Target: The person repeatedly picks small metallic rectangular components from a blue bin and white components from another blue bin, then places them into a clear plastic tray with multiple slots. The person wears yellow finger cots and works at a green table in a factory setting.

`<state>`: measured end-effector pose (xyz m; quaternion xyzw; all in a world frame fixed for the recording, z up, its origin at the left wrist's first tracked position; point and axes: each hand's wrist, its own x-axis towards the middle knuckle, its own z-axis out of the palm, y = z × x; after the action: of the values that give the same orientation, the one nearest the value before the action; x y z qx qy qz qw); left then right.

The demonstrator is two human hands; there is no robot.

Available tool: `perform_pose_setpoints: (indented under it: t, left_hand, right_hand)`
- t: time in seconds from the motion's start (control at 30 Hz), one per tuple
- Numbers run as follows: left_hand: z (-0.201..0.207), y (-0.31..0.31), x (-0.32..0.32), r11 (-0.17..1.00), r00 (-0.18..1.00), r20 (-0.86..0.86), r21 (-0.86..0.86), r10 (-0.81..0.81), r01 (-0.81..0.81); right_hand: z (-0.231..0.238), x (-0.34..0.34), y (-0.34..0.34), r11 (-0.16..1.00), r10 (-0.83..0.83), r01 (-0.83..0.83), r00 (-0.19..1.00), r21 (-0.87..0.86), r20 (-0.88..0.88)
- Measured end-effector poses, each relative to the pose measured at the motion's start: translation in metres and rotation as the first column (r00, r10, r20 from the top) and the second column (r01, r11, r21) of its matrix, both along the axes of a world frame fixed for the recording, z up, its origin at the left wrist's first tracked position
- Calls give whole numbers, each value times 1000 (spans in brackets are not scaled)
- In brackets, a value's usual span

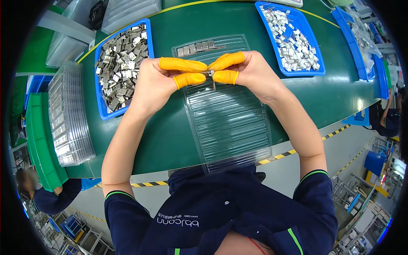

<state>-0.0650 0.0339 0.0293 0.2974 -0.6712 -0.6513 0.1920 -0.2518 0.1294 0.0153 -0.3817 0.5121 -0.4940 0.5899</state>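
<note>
Above the tray's far half, my left hand (159, 80) and my right hand (248, 72) meet fingertip to fingertip, with yellow finger cots on the thumbs and forefingers. Pinched in my right fingertips is a small white connector (211, 73) with thin red and dark wires dangling below it. My left fingertips close on a small greyish piece against the connector; most of it is hidden. Beneath both hands lies a clear ribbed plastic tray (229, 123). A row of several grey metal parts (197, 47) sits in its far slots.
A blue bin (102, 104) of grey metal parts stands left, another blue bin (318, 55) of white wired connectors right. Stacked clear trays (70, 119) and a green crate (40, 140) line the left edge. Other people (55, 197) are at both sides.
</note>
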Motion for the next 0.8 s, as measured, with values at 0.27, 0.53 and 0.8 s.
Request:
perform_pose_setpoints:
  t: [0.27, 0.53, 0.8]
  left_hand:
    - [-13, 3, -4, 997, 996, -37, -3, 77, -77]
    - [-20, -11, -5, 852, 976, 2, -489, 217, -189]
    - [-4, -16, 9, 747, 953, 38, -630, 300, -211]
  right_hand:
    - [1, 10, -2, 988, -139, 120, 967, -100, -213]
    - [-24, -40, -30, 684, -700, -197, 94, -702, -708]
    - [-39, -34, -34, 728, -634, -330, 9, -601, -773]
